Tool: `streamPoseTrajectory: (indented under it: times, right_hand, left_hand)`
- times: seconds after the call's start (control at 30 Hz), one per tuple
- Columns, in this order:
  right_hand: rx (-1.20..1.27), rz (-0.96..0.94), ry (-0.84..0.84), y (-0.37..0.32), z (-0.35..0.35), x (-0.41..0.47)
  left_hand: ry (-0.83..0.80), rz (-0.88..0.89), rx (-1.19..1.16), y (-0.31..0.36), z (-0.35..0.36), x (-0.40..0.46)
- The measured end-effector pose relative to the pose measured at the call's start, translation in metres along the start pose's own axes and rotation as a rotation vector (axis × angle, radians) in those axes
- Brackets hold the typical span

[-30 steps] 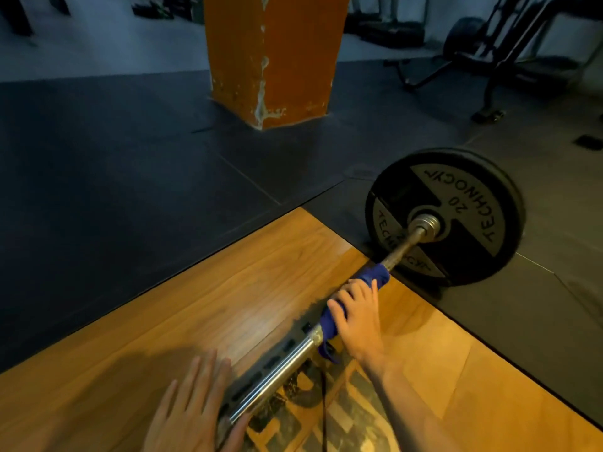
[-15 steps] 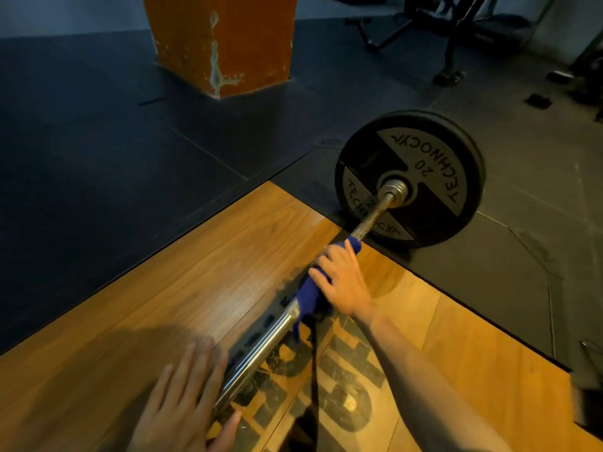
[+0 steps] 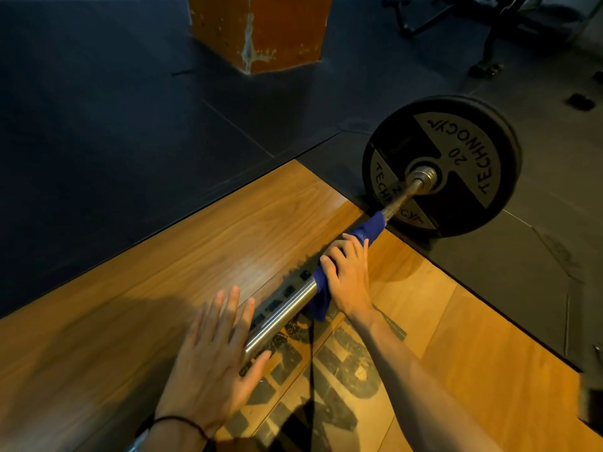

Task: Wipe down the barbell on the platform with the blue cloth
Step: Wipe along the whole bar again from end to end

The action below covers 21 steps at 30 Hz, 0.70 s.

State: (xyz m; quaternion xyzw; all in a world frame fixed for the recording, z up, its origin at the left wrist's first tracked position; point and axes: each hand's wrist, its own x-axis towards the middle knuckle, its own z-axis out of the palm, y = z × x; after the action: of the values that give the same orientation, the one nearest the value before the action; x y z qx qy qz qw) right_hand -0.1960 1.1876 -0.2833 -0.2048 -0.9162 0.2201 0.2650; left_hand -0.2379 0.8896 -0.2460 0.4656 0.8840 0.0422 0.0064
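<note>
Since a second ago the right hand (image 3: 347,272) has stayed wrapped on the bar at about the same spot near the plate, while the left hand (image 3: 212,363) has kept lying flat with its fingers spread. The dark rubber floor (image 3: 98,125) fills the far and left part of the view, open and wide, meeting the wooden platform (image 3: 195,256) along a straight diagonal edge. A second platform edge runs down the right side, with rubber matting beyond it. One orange pillar (image 3: 257,31) stands on the rubber at the top, well apart from the bar. One black weight plate (image 3: 443,164), marked 20, rests on the rubber just past the platform corner. One barbell (image 3: 280,308) lies across the platform, running from lower left to the plate. One blue cloth (image 3: 362,236) is wrapped round the shaft near the plate, and the right hand's fingers curl over it and the bar, gripping both. The left hand's fingers are straight and relaxed, resting beside and on the shaft's near part, grasping nothing. A dark band circles the left wrist.
</note>
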Motion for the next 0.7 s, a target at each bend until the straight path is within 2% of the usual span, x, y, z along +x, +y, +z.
streamPoseTrajectory:
  times: [0.27,0.7]
  right_hand:
    - [0.036,0.007,-0.014,-0.0062,0.0013,-0.0049]
    - [0.044,0.009,-0.005,-0.0028,0.0040,-0.0056]
  left_hand:
    - [-0.073,-0.036,-0.021,0.0001,-0.0046,0.0009]
    - [-0.097,-0.074,-0.043,0.0019,-0.0043,0.0026]
